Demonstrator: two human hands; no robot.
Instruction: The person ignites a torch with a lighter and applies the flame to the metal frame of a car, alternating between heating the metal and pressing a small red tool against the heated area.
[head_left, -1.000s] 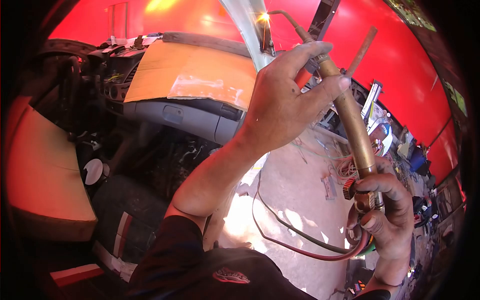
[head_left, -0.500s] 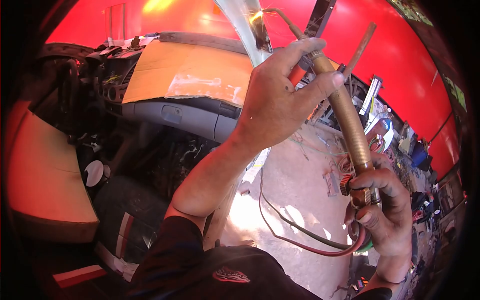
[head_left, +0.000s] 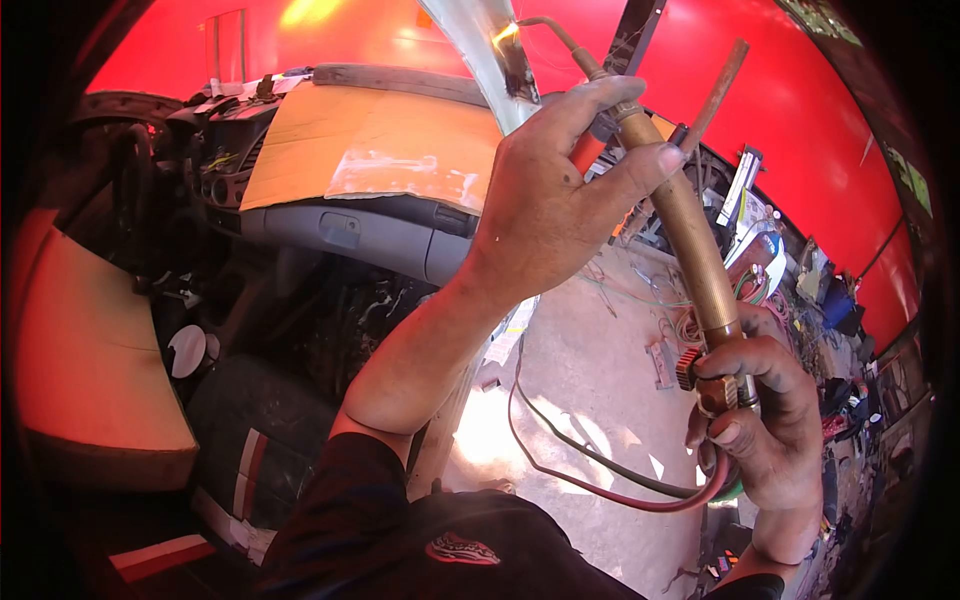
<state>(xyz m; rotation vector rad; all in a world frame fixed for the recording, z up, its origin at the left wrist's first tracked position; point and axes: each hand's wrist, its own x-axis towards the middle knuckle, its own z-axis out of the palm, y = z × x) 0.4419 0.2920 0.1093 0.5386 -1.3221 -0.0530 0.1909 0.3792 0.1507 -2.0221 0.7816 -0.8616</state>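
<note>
A brass gas welding torch (head_left: pixel 697 248) slants across the right half of the view. My left hand (head_left: pixel 553 190) grips its upper end near the neck, thumb and fingers around the barrel. At the lower end, my right hand (head_left: pixel 772 415) is wrapped around the torch's base, with fingers by the ribbed valve knob (head_left: pixel 687 369). From the thin bent tip (head_left: pixel 545 21) a small yellow-orange flame (head_left: pixel 506 34) touches a light metal car pillar (head_left: pixel 468 48), beside a dark scorched patch (head_left: pixel 517 76). A red hose (head_left: pixel 640 502) and a green hose (head_left: pixel 590 460) hang from the base.
To the left is a car interior with a cardboard-covered dashboard (head_left: pixel 375 145), glove box (head_left: pixel 340 228) and dark seat (head_left: pixel 235 400). An orange panel (head_left: pixel 95 340) stands at far left. Tools and clutter (head_left: pixel 765 250) line the right side, below a red sheet wall (head_left: pixel 810 130).
The sparks around the tip have gone, while the flame still burns on the pillar. Torch, hands and surroundings appear shifted very slightly left. Both grips stay the same.
</note>
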